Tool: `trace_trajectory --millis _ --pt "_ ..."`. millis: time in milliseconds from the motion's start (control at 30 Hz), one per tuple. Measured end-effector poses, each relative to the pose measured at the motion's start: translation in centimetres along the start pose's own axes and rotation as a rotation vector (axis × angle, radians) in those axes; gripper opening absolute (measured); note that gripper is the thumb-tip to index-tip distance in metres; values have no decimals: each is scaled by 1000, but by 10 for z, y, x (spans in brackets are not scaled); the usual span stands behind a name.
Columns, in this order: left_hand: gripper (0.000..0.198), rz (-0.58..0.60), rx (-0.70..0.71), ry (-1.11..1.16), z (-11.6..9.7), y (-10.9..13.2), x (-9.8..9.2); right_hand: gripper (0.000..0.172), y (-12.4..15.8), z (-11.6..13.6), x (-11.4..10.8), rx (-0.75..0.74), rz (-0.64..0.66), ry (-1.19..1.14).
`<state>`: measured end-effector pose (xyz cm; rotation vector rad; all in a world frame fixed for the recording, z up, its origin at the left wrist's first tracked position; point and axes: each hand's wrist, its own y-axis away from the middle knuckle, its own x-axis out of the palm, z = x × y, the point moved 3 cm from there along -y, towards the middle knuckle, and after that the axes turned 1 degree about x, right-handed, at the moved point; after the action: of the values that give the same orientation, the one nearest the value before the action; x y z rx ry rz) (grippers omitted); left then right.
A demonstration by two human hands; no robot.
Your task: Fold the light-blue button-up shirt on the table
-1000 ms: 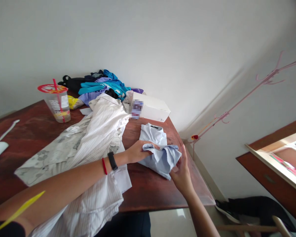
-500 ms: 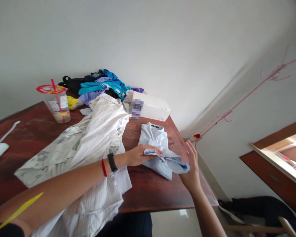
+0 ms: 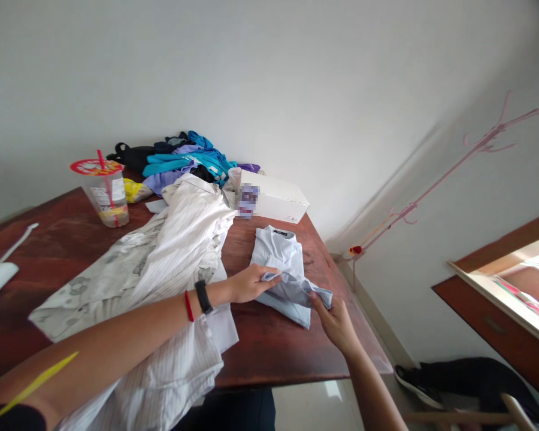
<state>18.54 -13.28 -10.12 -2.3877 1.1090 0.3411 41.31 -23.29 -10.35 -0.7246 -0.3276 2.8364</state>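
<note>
A light blue shirt [image 3: 281,251] lies folded into a narrow strip on the table, its collar label at the far end. Its near part is lifted and folded over between my hands. My left hand [image 3: 250,283] pinches the left end of this raised fold, thumb on top. At the fold's right end, my right hand [image 3: 335,317] grips the cloth between thumb and fingers. Beside my left forearm, a white striped shirt [image 3: 184,221] lies spread over a grey-patterned garment [image 3: 112,263] and hangs past the table's front edge.
A plastic cup [image 3: 105,191] with a red straw stands at the left. Behind are a heap of clothes [image 3: 184,158] and a white box [image 3: 278,197]. The wooden table [image 3: 260,359] ends just right of my right hand. A pink coat rack [image 3: 431,179] leans by the wall.
My right hand has closed from an open pose beside the shirt onto the right end of the fold. The fold has shifted slightly left; my left hand keeps its hold.
</note>
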Motion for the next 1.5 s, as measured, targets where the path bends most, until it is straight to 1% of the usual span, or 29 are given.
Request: trace_trajectory --millis 33,133,233,300,400,467,500,567,633,700,733,800,867,933,1000,1067,1167,1233,1300,1367,1433,1500 --pt "47 -23 -36 -35 3 -1 1 40 0 -4 3 8 -7 25" --pt "38 -82 -123 -140 13 -1 2 45 1 -20 12 57 -55 22" --pt "35 -86 -133 -220 21 0 3 56 5 -38 19 164 -104 -53" --pt "41 -83 -107 -245 25 2 4 61 7 -46 23 218 -110 -124" --pt "60 -100 -20 -289 30 4 5 61 9 -49 25 232 -101 -174" --pt "69 -94 23 -335 31 4 6 57 9 -48 23 214 -120 -91" --pt "69 -77 34 -360 31 4 6 52 8 -46 22 198 -136 -12" --pt "62 -18 50 -410 30 4 4 38 8 -42 20 157 -158 172" --pt "49 52 64 -459 26 3 2 27 9 -37 19 110 -160 320" --pt "38 119 68 -500 24 4 -2 22 10 -33 18 70 -170 416" --pt "36 149 70 -514 23 4 -3 21 11 -31 17 53 -176 448" --pt "39 212 80 -528 24 6 -5 20 15 -28 15 25 -166 469" --pt "53 265 100 -533 26 8 -6 21 20 -25 13 -12 -106 442" --pt "64 278 115 -532 29 9 -5 28 25 -24 11 -55 -21 394" --pt "63 255 117 -515 31 9 -3 48 30 -26 10 -66 42 310" --pt "59 231 106 -476 32 8 -1 68 32 -32 10 -5 49 153" --pt "54 206 71 -399 32 6 4 83 31 -42 14 123 10 -122" --pt "54 182 64 -335 30 4 5 85 27 -45 18 142 -2 -206" --pt "61 168 80 -273 25 0 4 83 22 -42 20 138 -5 -199" --pt "66 167 86 -241 17 -5 0 82 18 -33 19 145 -11 -164" --pt "62 174 82 -237 1 -5 -6 80 19 -18 13 148 -2 -161" --pt "57 179 96 -227 -26 2 -11 77 26 4 5 139 48 -210"
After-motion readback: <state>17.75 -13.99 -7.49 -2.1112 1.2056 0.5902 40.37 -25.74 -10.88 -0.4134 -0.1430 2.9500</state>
